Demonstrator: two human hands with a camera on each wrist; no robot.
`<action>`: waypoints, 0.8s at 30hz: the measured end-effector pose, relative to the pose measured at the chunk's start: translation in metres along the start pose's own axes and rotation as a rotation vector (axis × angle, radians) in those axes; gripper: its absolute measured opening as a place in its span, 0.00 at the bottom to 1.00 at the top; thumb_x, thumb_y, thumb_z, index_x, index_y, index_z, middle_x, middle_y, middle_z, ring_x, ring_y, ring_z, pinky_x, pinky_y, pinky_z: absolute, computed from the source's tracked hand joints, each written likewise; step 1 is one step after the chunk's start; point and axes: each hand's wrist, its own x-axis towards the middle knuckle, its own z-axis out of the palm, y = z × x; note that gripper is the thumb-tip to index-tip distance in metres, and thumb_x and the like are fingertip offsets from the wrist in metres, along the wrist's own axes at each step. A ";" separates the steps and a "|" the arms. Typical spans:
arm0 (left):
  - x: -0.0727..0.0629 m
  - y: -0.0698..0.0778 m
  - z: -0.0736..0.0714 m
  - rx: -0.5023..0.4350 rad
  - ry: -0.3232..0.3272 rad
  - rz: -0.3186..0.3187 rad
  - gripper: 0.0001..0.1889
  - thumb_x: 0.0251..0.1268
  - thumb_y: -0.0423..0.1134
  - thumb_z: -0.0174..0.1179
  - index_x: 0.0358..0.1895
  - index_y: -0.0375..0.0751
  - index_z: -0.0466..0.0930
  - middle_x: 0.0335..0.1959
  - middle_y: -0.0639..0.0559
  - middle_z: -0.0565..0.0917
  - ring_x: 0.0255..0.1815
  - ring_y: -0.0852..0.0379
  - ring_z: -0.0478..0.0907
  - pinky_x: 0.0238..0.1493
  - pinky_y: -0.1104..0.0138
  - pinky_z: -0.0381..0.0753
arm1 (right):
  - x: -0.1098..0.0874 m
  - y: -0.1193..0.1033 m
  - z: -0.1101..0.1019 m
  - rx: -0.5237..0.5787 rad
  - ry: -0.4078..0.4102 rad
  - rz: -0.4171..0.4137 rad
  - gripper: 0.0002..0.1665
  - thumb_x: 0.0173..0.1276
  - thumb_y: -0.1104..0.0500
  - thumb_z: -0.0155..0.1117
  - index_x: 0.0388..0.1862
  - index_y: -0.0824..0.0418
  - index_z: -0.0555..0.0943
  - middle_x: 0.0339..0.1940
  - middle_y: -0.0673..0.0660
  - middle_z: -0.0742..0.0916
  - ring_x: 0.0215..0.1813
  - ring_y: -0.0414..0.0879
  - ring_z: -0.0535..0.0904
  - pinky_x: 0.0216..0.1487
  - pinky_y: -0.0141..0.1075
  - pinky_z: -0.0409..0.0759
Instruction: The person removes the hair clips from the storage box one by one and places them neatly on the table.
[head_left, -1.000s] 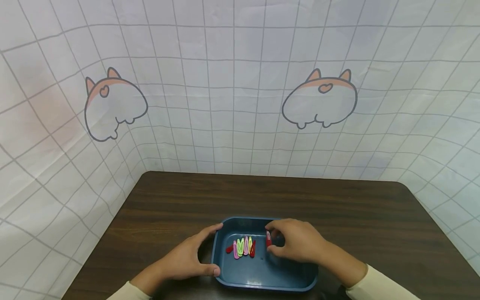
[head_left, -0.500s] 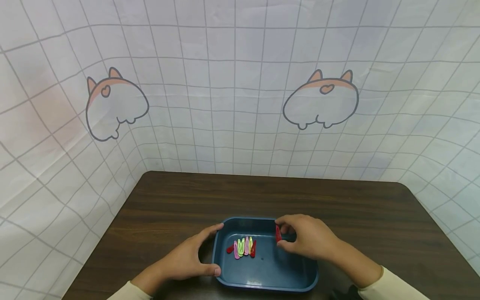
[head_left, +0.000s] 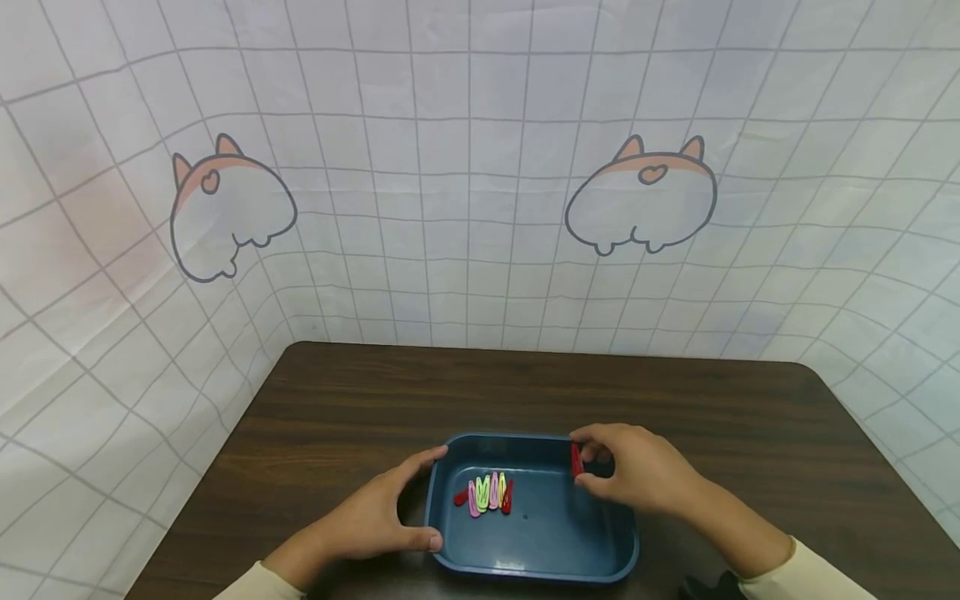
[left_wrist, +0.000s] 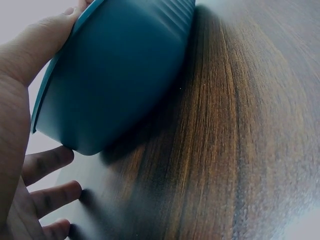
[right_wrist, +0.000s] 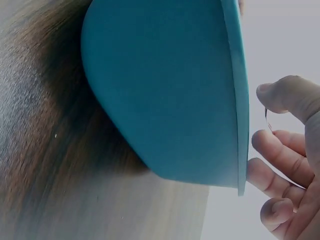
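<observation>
A blue plastic tray [head_left: 532, 543] sits on the table with a row of hair clips [head_left: 488, 493] in its left half, in pink, yellow-green and red. One red clip [head_left: 461, 497] lies slanted at the row's left end. My right hand [head_left: 641, 468] pinches another red hair clip [head_left: 577, 459] between thumb and fingertips, above the tray's right side. In the right wrist view only its thin edge shows. At the tray's left end is my left hand [head_left: 371, 518], thumb and index finger spread wide and touching the rim. Its other fingers [left_wrist: 57, 197] extend below the rim outside.
The dark wood-grain table [head_left: 405, 392] stretches behind and beside the tray. A white grid-patterned curtain [head_left: 450, 200] with cartoon animal drawings stands behind its far edge. Something dark [head_left: 708, 587] shows beside the right wrist, too cut off to name.
My right hand has moved right and slightly away from me with the red hair clip, from over the tray's middle to its right side. The left hand and the row of clips look unchanged.
</observation>
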 end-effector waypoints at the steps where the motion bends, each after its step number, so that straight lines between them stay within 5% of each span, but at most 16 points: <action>1: 0.000 0.000 0.000 0.000 0.001 -0.002 0.52 0.52 0.62 0.76 0.80 0.72 0.54 0.77 0.51 0.66 0.75 0.38 0.63 0.65 0.31 0.64 | -0.001 0.001 -0.001 -0.003 0.001 -0.001 0.29 0.61 0.48 0.79 0.59 0.56 0.84 0.37 0.39 0.85 0.40 0.39 0.81 0.38 0.35 0.80; 11: 0.002 0.000 0.001 0.006 0.006 -0.008 0.52 0.52 0.62 0.76 0.80 0.73 0.54 0.77 0.51 0.66 0.74 0.38 0.64 0.64 0.31 0.66 | -0.009 0.012 -0.012 0.020 -0.003 0.023 0.30 0.63 0.47 0.78 0.60 0.57 0.83 0.37 0.40 0.85 0.36 0.37 0.79 0.32 0.33 0.76; 18: 0.001 0.001 0.001 0.008 0.006 -0.008 0.53 0.53 0.62 0.76 0.80 0.72 0.54 0.77 0.51 0.66 0.74 0.38 0.65 0.65 0.31 0.65 | -0.015 0.022 -0.016 0.002 0.002 0.076 0.30 0.63 0.47 0.78 0.61 0.55 0.83 0.37 0.36 0.84 0.46 0.38 0.83 0.40 0.38 0.82; 24: 0.001 0.002 0.001 -0.001 0.007 -0.005 0.52 0.53 0.61 0.76 0.80 0.72 0.54 0.77 0.52 0.66 0.74 0.39 0.65 0.65 0.32 0.65 | -0.020 0.031 -0.020 -0.003 0.003 0.072 0.30 0.62 0.46 0.78 0.60 0.56 0.83 0.37 0.35 0.84 0.46 0.38 0.83 0.42 0.41 0.82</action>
